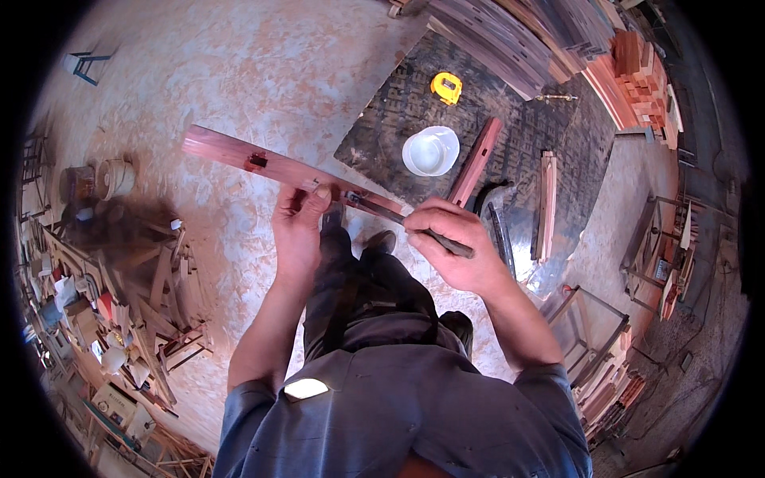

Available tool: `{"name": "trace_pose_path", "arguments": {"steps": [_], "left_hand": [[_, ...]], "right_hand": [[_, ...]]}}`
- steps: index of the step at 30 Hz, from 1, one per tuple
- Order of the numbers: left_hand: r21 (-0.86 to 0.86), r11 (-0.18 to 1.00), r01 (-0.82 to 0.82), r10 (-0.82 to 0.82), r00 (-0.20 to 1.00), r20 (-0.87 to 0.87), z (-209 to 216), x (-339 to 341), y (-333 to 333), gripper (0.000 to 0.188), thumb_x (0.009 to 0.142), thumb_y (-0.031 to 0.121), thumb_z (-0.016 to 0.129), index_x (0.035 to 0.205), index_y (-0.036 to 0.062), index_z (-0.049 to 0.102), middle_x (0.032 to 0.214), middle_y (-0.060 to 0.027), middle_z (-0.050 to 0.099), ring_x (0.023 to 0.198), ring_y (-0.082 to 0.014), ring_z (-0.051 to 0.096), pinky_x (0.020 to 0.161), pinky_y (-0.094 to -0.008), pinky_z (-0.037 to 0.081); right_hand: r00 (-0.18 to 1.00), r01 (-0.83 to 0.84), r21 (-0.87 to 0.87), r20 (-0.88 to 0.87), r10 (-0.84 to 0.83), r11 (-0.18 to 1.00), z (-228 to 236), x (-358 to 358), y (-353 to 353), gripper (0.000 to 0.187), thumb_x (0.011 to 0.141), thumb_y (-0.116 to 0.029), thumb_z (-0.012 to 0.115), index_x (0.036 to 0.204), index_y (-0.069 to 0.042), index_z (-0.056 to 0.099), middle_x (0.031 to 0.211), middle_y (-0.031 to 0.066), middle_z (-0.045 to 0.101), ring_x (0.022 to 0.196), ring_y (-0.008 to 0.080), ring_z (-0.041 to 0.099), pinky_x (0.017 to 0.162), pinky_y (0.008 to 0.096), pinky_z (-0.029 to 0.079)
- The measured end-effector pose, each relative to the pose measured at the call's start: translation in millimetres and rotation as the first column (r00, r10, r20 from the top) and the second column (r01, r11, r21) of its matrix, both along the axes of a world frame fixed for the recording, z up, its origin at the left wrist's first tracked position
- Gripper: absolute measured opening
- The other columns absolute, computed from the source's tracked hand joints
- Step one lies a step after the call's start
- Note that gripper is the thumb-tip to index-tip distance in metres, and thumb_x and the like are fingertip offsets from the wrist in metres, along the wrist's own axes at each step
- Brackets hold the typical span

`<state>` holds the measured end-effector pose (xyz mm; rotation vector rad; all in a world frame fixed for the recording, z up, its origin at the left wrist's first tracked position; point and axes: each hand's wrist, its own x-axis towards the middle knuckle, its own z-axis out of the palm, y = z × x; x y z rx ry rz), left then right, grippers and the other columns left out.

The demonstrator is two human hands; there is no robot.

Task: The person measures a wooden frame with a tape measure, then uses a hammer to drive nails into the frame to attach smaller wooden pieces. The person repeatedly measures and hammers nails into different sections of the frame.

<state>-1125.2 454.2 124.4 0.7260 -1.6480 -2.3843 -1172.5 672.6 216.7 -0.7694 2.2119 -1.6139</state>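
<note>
My left hand (299, 219) grips the reddish bar (287, 171) at eleven o'clock, my right hand (460, 227) wraps a slim tool (386, 212); white tub (409, 153) at one o'clock, contents unclear, on the letter-printed black bench (378, 134)!

We look down from the wearer's head through the left of two side-by-side fisheye cameras, the view upright and unmirrored. The shirt (358, 410) lies nearest the lens, filling the lower middle; beyond it, we find the left hand (300, 221) and the right hand (453, 243) near the centre, above the floor (223, 88). Our wide field takes in a dark board (378, 131) at right and stacked lumber (502, 44) farther off. Straight edges bend toward the rim.
</note>
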Motion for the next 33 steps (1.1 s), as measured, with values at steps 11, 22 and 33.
{"name": "trace_pose_path", "arguments": {"steps": [11, 22, 33], "left_hand": [[0.108, 0.993, 0.037, -0.046, 0.996, 0.075, -2.0, 1.5, -10.8, 0.018, 0.089, 0.014, 0.062, 0.103, 0.0036, 0.059, 0.095, -0.0059, 0.065, 0.086, -0.0139, 0.062, 0.075, -0.0267, 0.048], [0.212, 0.977, 0.028, -0.056, 0.990, 0.127, 1.8, 1.8, -11.0, 0.018, 0.091, 0.016, 0.059, 0.104, 0.0032, 0.057, 0.095, -0.0081, 0.066, 0.085, -0.0164, 0.064, 0.077, -0.0293, 0.049], [0.237, 0.971, 0.037, -0.075, 0.986, 0.150, -15.9, 3.7, -24.5, 0.018, 0.087, 0.009, 0.062, 0.104, 0.0034, 0.058, 0.095, -0.0068, 0.065, 0.085, -0.0153, 0.063, 0.077, -0.0291, 0.051]], "right_hand": [[0.992, 0.070, -0.105, 0.115, -0.058, 0.992, -4.1, 0.8, 14.8, 0.012, 0.082, 0.002, 0.063, 0.094, 0.003, 0.062, 0.086, 0.0118, 0.063, 0.077, 0.0221, 0.062, 0.070, 0.0318, 0.048], [0.992, 0.051, -0.102, 0.121, -0.038, 0.993, -9.7, 9.4, 13.9, 0.010, 0.085, 0.000, 0.059, 0.094, 0.004, 0.062, 0.088, 0.0112, 0.061, 0.077, 0.0184, 0.059, 0.068, 0.0292, 0.047], [0.895, 0.353, -0.176, 0.349, -0.277, 0.919, -8.8, 1.0, 45.4, 0.016, 0.089, -0.009, 0.060, 0.099, 0.004, 0.064, 0.088, 0.0072, 0.065, 0.079, 0.0124, 0.060, 0.071, 0.0260, 0.049]]}}
